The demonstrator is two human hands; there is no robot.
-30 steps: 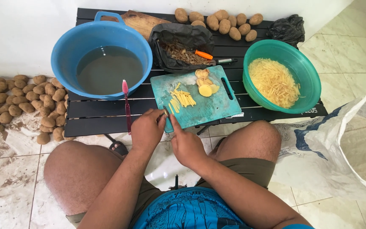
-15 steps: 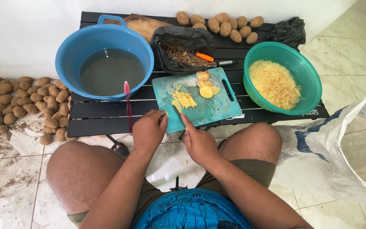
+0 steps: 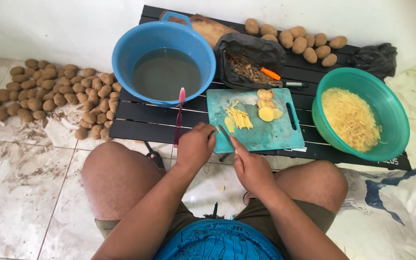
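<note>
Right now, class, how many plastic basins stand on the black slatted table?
2. The blue basin, holding murky water, stands at the table's left end; the green basin, full of cut potato strips, stands at its right end. None seems hidden.

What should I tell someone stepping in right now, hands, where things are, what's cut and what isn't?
Left hand: curled at the near left corner of the teal cutting board; what it grips is hidden.
Right hand: at the board's near edge, holding a knife with the blade pointing toward the potato sticks.
Done: a small pile of sticks on the board, many more in the green bowl.
Left: peeled slices on the board, unpeeled potatoes on the table's far edge and a pile on the floor.
</note>
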